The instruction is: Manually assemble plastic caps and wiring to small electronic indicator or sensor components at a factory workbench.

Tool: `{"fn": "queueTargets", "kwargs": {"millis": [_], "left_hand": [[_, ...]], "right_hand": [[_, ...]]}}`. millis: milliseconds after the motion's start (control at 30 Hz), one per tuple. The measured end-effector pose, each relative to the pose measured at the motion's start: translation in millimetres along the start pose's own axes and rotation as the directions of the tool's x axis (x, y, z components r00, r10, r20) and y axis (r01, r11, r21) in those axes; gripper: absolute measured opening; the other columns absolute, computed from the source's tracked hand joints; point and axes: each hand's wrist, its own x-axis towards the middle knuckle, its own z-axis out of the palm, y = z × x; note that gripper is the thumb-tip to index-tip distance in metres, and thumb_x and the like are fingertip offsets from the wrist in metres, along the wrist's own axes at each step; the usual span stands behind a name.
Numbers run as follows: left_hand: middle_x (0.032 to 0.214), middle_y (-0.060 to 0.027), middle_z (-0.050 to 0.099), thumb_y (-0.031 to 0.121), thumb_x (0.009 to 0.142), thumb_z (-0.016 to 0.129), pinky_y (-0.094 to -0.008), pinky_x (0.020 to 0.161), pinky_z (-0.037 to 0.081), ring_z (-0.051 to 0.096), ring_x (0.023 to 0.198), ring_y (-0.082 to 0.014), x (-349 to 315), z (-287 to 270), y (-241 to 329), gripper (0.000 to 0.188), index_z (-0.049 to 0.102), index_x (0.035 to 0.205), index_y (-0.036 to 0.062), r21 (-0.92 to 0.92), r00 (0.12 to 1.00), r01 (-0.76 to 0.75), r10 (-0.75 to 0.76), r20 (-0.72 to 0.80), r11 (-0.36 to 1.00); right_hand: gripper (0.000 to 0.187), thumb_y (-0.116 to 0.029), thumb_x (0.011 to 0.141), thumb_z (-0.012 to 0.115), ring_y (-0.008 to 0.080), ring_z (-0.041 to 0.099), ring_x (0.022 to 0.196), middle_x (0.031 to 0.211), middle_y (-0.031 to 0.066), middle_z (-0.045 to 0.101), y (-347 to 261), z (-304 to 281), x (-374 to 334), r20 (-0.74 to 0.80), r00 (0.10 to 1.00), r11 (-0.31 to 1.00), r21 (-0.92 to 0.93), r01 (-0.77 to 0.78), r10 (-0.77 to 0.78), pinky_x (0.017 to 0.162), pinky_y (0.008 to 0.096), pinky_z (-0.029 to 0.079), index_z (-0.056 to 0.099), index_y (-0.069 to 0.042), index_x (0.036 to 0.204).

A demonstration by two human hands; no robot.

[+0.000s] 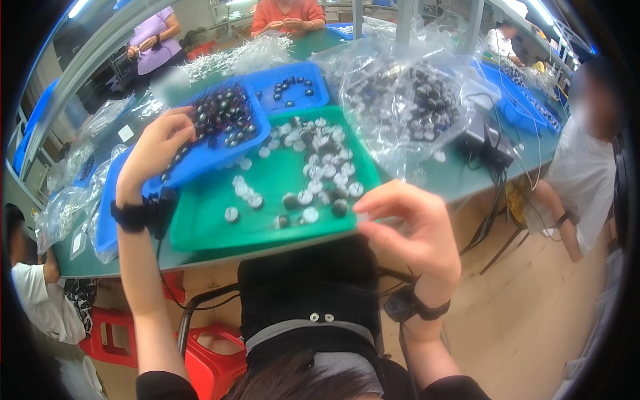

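Observation:
My left hand (159,152) is at the left side of a blue tray (207,165) heaped with small dark round parts (225,117) on thin wires. Its fingers are bent together against the heap, and whatever lies between the fingertips is hidden. In front of me a green tray (220,197) holds many small round pieces, white and clear (327,170), a few of them with dark undersides. By this tray's front right corner, the thumb and forefinger of my right hand (413,230) close on a small whitish piece (362,218), blurred.
A second blue tray (313,100) with several dark parts sits behind. To the right, an open clear plastic bag (373,100) holds many more round pieces beside a dark box (483,140) with cables. Co-workers sit or stand around the table; red stools (210,367) are below.

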Motion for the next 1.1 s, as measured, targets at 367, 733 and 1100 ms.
{"fn": "queueTargets", "kwargs": {"millis": [367, 733, 1100], "left_hand": [[0.071, -0.0114, 0.054, 0.004, 0.092, 0.039, -0.0276, 0.062, 0.048, 0.057, 0.065, -0.0188, -147, 71, 134, 0.015, 0.05, 0.088, -0.0053, -0.834, 0.874, -0.43, -0.073, -0.481, 0.347], [0.08, -0.0075, 0.057, 0.0, 0.09, 0.041, -0.0215, 0.056, 0.039, 0.047, 0.062, -0.0089, -200, 86, 174, 0.01, 0.051, 0.092, -0.002, -0.728, 0.93, -0.314, 0.042, -0.366, 0.609], [0.082, -0.0089, 0.056, -0.001, 0.087, 0.048, -0.0197, 0.052, 0.037, 0.047, 0.058, -0.0087, -200, 101, 162, 0.011, 0.048, 0.098, -0.0021, -0.657, 0.886, -0.366, 0.03, -0.462, 0.659]], "right_hand": [[0.025, 0.001, 0.079, 0.063, 0.0159, 0.061, 0.094, 0.102, 0.0119, 0.062, -38, 47, -32, 0.069, 0.993, 0.921, 0.37, -0.119, 0.1, 0.082, 0.0246, 0.048, 0.058, 0.005, 0.104], [0.028, 0.012, 0.07, 0.062, 0.029, 0.061, 0.095, 0.102, 0.0233, 0.058, -33, 81, -73, 0.041, 0.99, 0.764, 0.641, 0.077, -0.134, 0.084, 0.0388, 0.051, 0.057, 0.007, 0.097], [0.033, 0.016, 0.065, 0.066, 0.0237, 0.059, 0.095, 0.101, 0.02, 0.057, -29, 98, -76, -0.071, 0.971, 0.861, 0.449, 0.236, -0.229, 0.082, 0.0317, 0.051, 0.055, 0.005, 0.094]]}}
